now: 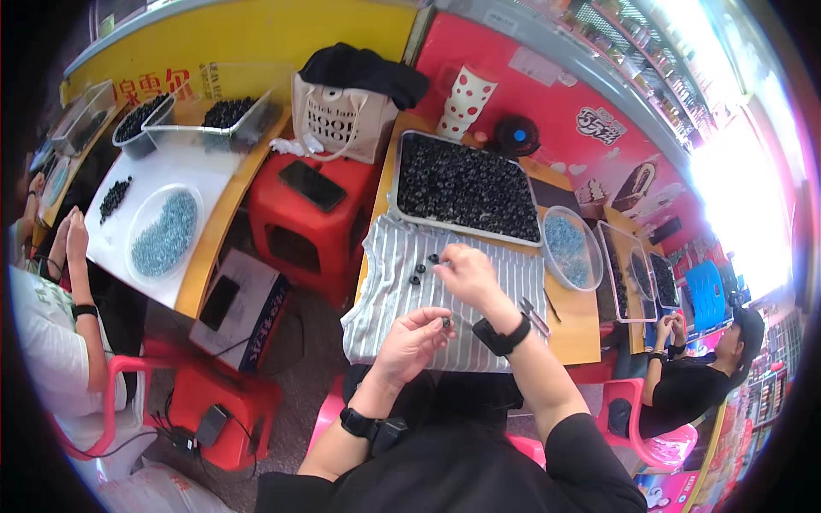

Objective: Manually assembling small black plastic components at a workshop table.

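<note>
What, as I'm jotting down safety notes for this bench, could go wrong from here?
The small dark piece pinched in the left hand could slip and drop.
The loose dark pieces lie on the striped cloth beside the right hand, so a brush might scatter them.
The slim tool near the right wrist might get knocked.

White glare beyond the right edge of the tabletop washes out detail; the floor off its left edge is dimmer. Shelves bend toward the black rim.
</note>
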A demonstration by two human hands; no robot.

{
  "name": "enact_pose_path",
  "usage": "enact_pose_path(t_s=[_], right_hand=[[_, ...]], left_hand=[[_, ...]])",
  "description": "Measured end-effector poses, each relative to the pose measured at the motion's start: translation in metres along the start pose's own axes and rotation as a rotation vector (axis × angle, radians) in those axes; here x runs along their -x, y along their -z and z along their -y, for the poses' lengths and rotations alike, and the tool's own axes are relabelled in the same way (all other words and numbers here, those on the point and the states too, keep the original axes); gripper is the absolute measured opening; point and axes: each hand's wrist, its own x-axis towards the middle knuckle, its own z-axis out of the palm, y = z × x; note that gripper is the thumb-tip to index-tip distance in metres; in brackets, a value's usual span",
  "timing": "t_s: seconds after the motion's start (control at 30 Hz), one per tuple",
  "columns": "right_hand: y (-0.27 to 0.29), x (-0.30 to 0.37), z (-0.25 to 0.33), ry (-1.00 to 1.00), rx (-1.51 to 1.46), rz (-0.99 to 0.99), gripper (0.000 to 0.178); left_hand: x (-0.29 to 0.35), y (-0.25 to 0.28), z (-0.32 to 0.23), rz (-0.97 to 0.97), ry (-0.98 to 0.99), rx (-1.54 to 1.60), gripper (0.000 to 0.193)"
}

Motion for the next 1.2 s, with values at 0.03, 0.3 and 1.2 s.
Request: enact_pose_path(t_s=[0.03,0.3,1.2], right_hand=[[-0.005,-0.009,0.001,-0.061,0.036,0.142,0.022],[0.013,0.006,0.000,-0.119,-0.139,0.160,0.012],[0.012,0.112,0.040,0.094,-0.589,-0.352,0.014]], left_hand=[[0.000,0.002,0.001,-0.018,0.014,0.015,0.022],[0.000,0.000,0.003,-0.017,-0.016,-0.006,0.023],[0.001,0.001,0.009,-0.039,-0.085,-0.159,0.020]])
